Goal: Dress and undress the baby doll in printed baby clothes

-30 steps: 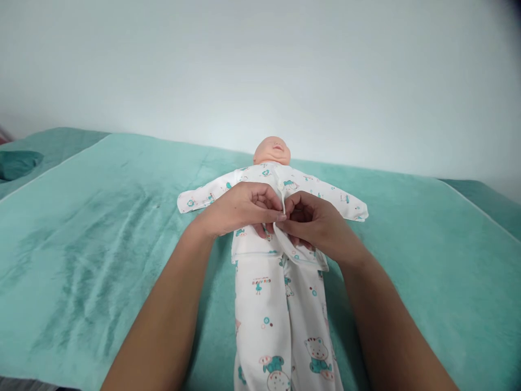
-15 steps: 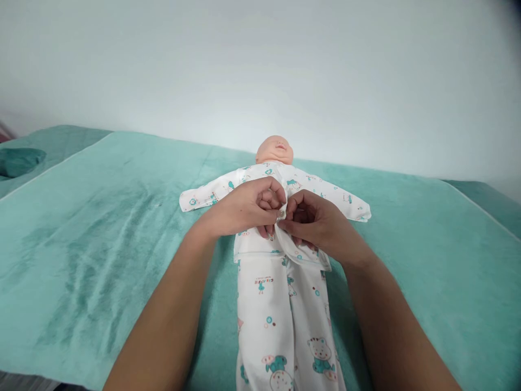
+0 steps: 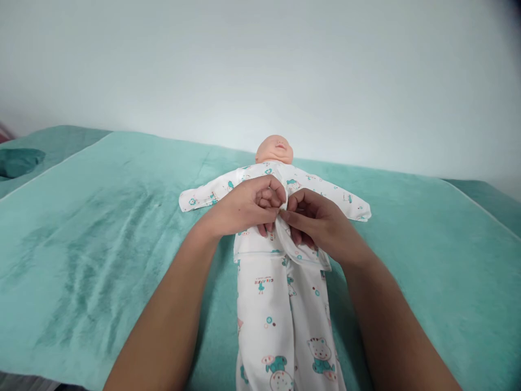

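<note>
A baby doll lies on its back on a teal blanket, dressed in a white printed shirt and matching trousers. Both my hands meet over the doll's chest. My left hand pinches the left front edge of the shirt, fingers curled. My right hand pinches the right front edge against it. The fastening between my fingertips is hidden. Both sleeves lie spread out to the sides.
The blanket covers a wide bed against a pale wall. A dark teal cushion lies at the far left edge. The bed's right corner shows beyond the blanket.
My fingers have closed tighter on the shirt's front edges and shifted slightly up the chest. The doll and my arms have barely moved.
</note>
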`<action>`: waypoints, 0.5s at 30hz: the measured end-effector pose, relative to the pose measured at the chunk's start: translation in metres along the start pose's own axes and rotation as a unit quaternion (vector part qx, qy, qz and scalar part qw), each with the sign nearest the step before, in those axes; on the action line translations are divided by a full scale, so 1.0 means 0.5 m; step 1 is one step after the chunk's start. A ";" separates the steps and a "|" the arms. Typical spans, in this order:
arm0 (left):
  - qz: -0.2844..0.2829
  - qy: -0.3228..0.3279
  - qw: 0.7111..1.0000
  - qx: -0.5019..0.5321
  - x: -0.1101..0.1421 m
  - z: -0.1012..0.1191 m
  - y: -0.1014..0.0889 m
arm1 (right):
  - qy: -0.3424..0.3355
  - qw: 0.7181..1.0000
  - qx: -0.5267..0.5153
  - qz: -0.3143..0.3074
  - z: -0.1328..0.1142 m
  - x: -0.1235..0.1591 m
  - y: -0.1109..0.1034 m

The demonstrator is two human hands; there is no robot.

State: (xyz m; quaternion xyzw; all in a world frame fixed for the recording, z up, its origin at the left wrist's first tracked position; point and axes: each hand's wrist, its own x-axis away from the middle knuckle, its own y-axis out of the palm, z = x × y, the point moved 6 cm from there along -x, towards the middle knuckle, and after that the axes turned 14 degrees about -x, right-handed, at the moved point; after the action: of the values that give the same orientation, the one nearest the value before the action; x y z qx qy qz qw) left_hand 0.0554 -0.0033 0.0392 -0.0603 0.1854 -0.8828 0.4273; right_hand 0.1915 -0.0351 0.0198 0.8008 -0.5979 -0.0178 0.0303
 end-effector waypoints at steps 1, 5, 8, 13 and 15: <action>0.001 0.001 1.000 0.002 -0.001 -0.001 0.000 | 0.000 1.000 -0.001 0.001 0.000 0.000 0.001; 0.003 0.004 1.000 0.004 -0.004 -0.004 0.002 | 0.003 1.000 -0.008 0.002 0.001 0.000 0.002; 0.002 0.004 1.000 0.007 -0.004 -0.005 0.001 | 0.002 1.000 -0.015 0.000 0.002 0.001 0.001; -0.020 -0.004 0.999 0.025 0.005 0.000 -0.006 | -0.009 0.999 -0.051 -0.004 0.004 -0.003 -0.009; -0.014 -0.001 1.000 0.023 0.008 0.001 -0.013 | -0.014 0.998 -0.068 -0.003 0.005 -0.007 -0.014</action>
State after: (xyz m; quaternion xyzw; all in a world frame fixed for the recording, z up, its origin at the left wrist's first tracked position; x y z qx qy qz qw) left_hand 0.0485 -0.0029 0.0420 -0.0537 0.1636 -0.8928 0.4162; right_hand 0.1969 -0.0301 0.0166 0.7982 -0.5935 -0.0692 0.0762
